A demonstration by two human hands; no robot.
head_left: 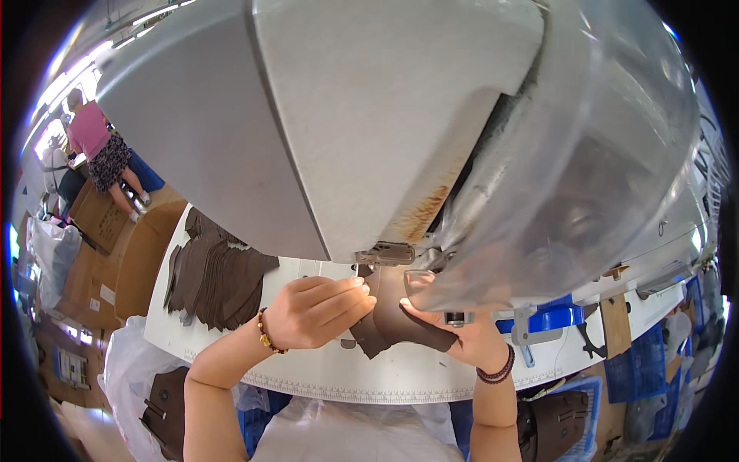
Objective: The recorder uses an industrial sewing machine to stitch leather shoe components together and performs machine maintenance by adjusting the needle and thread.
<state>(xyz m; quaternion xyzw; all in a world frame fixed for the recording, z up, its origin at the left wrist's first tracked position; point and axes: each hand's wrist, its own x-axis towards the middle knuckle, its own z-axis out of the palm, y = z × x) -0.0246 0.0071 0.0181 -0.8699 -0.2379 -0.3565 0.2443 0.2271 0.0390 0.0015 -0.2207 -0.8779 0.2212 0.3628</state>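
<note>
A grey sewing machine [308, 115] fills the upper middle, with its presser foot area lit near the white table. Under it lies a dark brown piece of leather-like material [396, 327], tilted toward me. My right hand [479, 339] grips the piece's right side, thumb on top and the other fingers mostly hidden below. At its left edge, my left hand [319, 312] has its fingers pressed together in a pinch; whatever is between the tips is too small to make out. A clear plastic cover [570, 177] hangs over the machine's right part and hides some of the sewing spot.
A stack of brown cut pieces [215, 277] lies on the left of the white table [323, 377], which has a ruler along its near edge. A blue tray [558, 317] is at right. Brown panels sit in a blue basket [566, 423]. Far left, a person [100, 142] stands by cardboard boxes.
</note>
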